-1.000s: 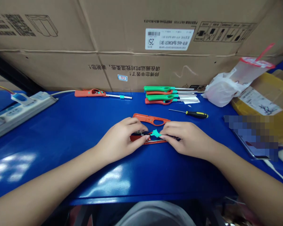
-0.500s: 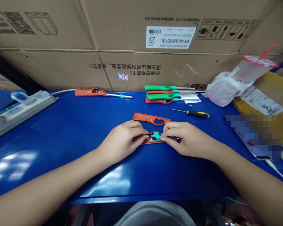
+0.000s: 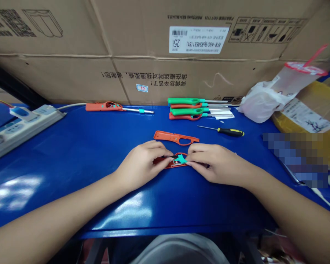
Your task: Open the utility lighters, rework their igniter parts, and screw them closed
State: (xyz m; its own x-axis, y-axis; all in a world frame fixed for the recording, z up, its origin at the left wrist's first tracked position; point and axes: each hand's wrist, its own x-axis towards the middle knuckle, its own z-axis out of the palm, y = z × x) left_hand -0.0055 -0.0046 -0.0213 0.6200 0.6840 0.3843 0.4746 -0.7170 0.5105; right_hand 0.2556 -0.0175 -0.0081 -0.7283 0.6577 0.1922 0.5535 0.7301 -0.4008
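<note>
**Two hands pinch a teal part [image 3: 182, 158] over an open red shell [image 3: 178, 165]**

Seen from the worker's own viewpoint, the left hand [image 3: 141, 167] and right hand [image 3: 216, 164] meet at the centre of a glossy blue table [image 3: 71, 146], forearms angled in from either side. Both hands are curled and closed, fingertips nearly meeting. The left hand grips the near end of the red shell and a thin black part, while the right hand pinches the teal part from the other side. The red shell lies flat on the table beneath them, with a metal piece showing inside. The fingers hide much of it, so the exact fit of the parts cannot be told.

Just beyond the hands lies a loose orange shell half [image 3: 176, 138] with a long oval opening. To its right is a yellow-and-black screwdriver [image 3: 231, 132]. Farther back, against a large cardboard carton [image 3: 154, 47], are a stack of green and orange lighters [image 3: 187, 109] and a single assembled orange lighter [image 3: 103, 106]. At the left edge sits a white power strip [image 3: 24, 123]. At the right are a white plastic bag [image 3: 260, 104], a sealed plastic cup [image 3: 301, 71], and a pixelated patch [image 3: 294, 159] hiding whatever lies there.
</note>
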